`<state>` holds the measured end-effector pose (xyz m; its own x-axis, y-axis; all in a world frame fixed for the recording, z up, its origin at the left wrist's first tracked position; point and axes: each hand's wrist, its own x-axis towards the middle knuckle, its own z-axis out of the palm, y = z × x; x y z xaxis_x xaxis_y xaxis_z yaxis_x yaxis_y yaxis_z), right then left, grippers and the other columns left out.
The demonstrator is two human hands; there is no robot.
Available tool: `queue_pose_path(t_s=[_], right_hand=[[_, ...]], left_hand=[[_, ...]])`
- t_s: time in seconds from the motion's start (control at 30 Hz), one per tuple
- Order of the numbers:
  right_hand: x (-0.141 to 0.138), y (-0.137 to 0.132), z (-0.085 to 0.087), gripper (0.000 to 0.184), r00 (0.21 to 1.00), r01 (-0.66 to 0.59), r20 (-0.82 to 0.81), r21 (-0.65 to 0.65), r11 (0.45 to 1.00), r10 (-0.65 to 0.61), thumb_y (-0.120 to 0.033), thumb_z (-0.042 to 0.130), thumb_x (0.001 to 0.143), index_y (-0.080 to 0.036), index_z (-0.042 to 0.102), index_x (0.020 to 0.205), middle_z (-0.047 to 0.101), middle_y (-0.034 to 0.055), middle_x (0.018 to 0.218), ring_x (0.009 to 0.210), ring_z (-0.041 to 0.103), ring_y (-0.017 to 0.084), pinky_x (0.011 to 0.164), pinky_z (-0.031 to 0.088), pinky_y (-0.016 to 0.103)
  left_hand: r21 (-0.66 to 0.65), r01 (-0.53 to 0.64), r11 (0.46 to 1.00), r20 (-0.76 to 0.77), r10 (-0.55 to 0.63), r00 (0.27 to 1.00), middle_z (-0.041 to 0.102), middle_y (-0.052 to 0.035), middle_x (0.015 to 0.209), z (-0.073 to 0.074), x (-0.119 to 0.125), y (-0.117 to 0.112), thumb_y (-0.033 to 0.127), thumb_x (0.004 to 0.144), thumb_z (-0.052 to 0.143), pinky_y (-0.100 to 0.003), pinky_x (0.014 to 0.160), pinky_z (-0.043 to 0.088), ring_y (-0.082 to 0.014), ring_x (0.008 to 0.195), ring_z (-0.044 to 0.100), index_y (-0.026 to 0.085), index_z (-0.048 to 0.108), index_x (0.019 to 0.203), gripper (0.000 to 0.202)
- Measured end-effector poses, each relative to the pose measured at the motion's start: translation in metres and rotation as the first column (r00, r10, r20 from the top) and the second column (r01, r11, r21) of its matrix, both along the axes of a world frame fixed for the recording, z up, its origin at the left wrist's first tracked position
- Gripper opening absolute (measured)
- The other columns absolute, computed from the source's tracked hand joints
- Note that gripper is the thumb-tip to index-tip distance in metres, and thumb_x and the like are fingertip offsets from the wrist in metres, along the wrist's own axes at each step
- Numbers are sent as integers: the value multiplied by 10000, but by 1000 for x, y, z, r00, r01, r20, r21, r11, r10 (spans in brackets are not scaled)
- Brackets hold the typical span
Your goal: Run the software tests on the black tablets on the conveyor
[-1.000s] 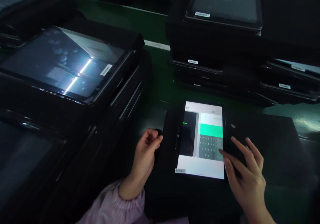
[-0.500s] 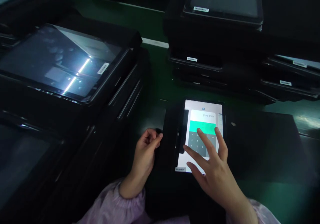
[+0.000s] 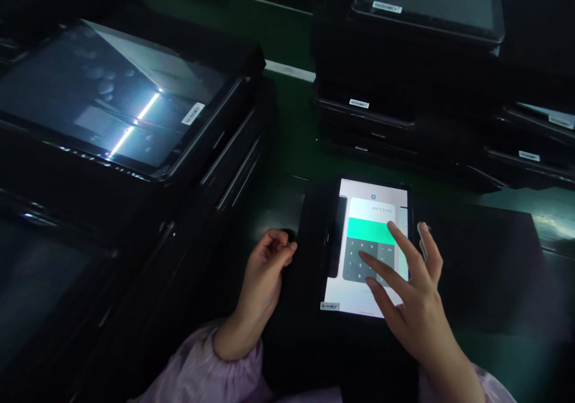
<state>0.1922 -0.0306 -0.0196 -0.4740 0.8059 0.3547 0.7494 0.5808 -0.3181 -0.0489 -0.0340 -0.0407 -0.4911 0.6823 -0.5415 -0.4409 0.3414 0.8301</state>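
Note:
A lit tablet (image 3: 332, 292) lies flat on a dark mat in front of me, with a calculator window shown as a card on a white background and a small barcode sticker near its lower left corner. Over its right half hovers my right hand (image 3: 417, 298), fingers spread; whether a fingertip touches the glass I cannot tell. My left hand (image 3: 265, 277) rests to the left of the tablet, apart from it, its fingers curled and thumb pressed to the index finger. Anything inside that curl is hidden.
A large dark tablet (image 3: 135, 103) with a barcode sticker tops a stack on the left. Another tablet (image 3: 431, 2) lies on a stack at the back right, with more stacked tablets (image 3: 368, 112) below. The dark mat (image 3: 485, 259) extends right on the green table (image 3: 287, 133).
My right hand has moved rightward across the screen, its fingers still spread. The calculator card now sits slightly further left, relative to the tablet's edges. My left hand keeps its pose.

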Motion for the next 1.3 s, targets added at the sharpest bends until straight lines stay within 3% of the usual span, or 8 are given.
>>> queue_pose_path(t_s=[0.13,0.27,0.53,0.67,1.0,1.13,1.3], right_hand=[[1,8,4,282,1000,-4,-11,18,1000,4,-226,627,1087,-272,723,1349,318,24,1806,1708,130,455,1275,382,801],[1,20,6,271,1000,1,0,36,999,-1,-245,625,1088,-269,744,1331,375,51,1774,1694,182,455,1254,443,760],[5,50,-3,288,999,52,8,71,996,-53,-311,611,1095,-260,770,1329,466,96,1709,1656,266,485,1233,437,799],[4,59,-5,282,998,61,-24,105,993,-59,-306,618,1091,-246,786,1309,511,97,1675,1643,295,464,1241,451,763],[-1,69,-16,324,994,111,8,116,987,-112,-318,586,1104,-238,772,1357,471,121,1695,1655,245,494,1261,364,822],[1,69,-17,353,993,106,33,103,989,-110,-334,562,1118,-190,756,1376,447,150,1711,1673,192,507,1261,373,809],[6,67,-10,328,991,131,-35,108,985,-128,-357,553,1130,-214,771,1329,489,118,1692,1665,243,468,1256,410,762]], left_hand=[[1,0,1000,4,0,1000,508,52,704,-1,0,0,308,499,889,-236,569,371,-91,615,421,221,571,637,357],[11,4,1000,2,-4,1000,490,55,709,-3,1,0,315,501,889,-234,563,353,-89,621,401,223,549,626,374],[18,30,999,-2,-29,1000,487,51,724,-4,0,-2,338,517,907,-248,588,360,-97,636,387,225,567,640,379],[3,48,999,-4,-48,999,501,48,710,-3,-1,-1,345,528,913,-252,602,369,-100,630,395,225,570,632,378],[-14,59,998,-16,-59,998,488,49,701,-4,1,-4,370,543,913,-261,647,375,-106,638,371,227,565,622,384],[-20,58,998,-17,-59,998,486,50,699,-4,0,-4,379,536,906,-258,637,361,-106,634,364,229,557,618,390],[-23,68,997,-19,-68,998,480,50,694,-1,-1,-3,374,560,888,-249,625,348,-108,638,364,230,546,611,374]])
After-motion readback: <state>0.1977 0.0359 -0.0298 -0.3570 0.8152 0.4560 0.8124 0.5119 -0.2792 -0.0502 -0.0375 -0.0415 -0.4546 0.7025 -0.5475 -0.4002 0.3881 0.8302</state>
